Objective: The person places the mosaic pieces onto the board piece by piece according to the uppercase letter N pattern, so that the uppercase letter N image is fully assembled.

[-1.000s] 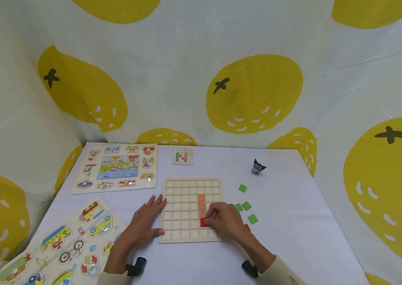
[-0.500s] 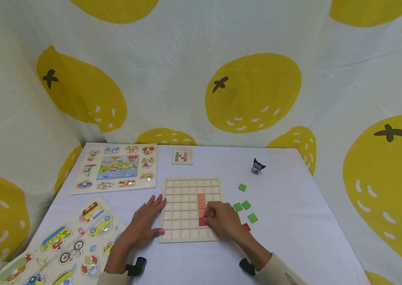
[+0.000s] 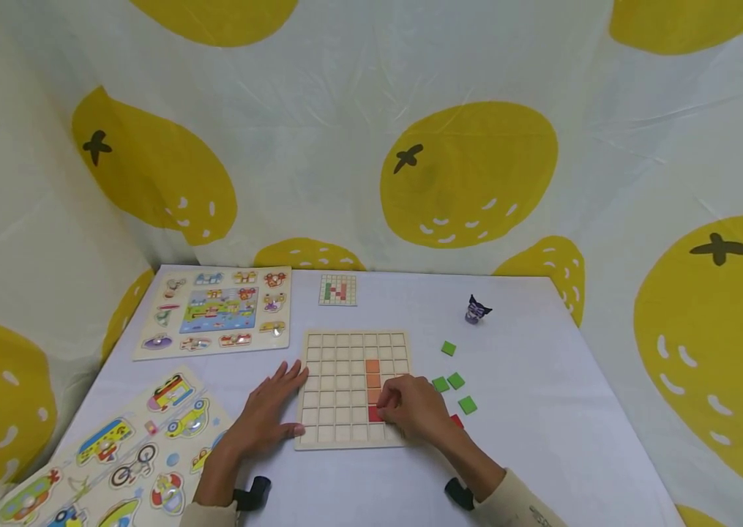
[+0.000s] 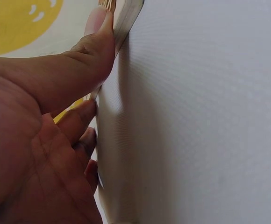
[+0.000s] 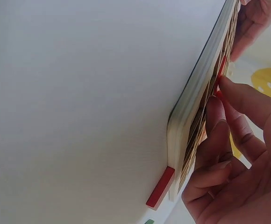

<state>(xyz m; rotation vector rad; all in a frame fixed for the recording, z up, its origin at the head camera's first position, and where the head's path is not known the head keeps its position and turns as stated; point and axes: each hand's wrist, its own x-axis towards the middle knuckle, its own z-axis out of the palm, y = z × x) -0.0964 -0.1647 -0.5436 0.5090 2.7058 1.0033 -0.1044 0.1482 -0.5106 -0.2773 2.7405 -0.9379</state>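
My right hand (image 3: 413, 410) has its thumb and fingers at a square red tile (image 3: 375, 414) in the wooden grid board (image 3: 353, 446). In the right wrist view, the thumb tip and curled fingers pinch at the red tile (image 5: 222, 67), low against the grid; part of it is hidden by the thumb. Three orange tiles (image 3: 372, 380) run up the same column, the lowest beside the fingers. My left hand (image 3: 269, 413) lies with fingers spread at the board's left edge, thumb tip on the lower left corner area; in the left wrist view its thumb (image 4: 91, 51) touches the rim.
Another red tile (image 3: 456, 421) lies beside the right wrist. Several green tiles (image 3: 455, 380) are scattered right of the board. Behind are a small pattern card (image 3: 338, 300) and a dark figurine (image 3: 476, 310). Two picture puzzles (image 3: 279, 333) stretch along the left side.
The red tile has shifted slightly left and now sits square in its cell below the orange ones, right fingers still at it. The left hand stays put.
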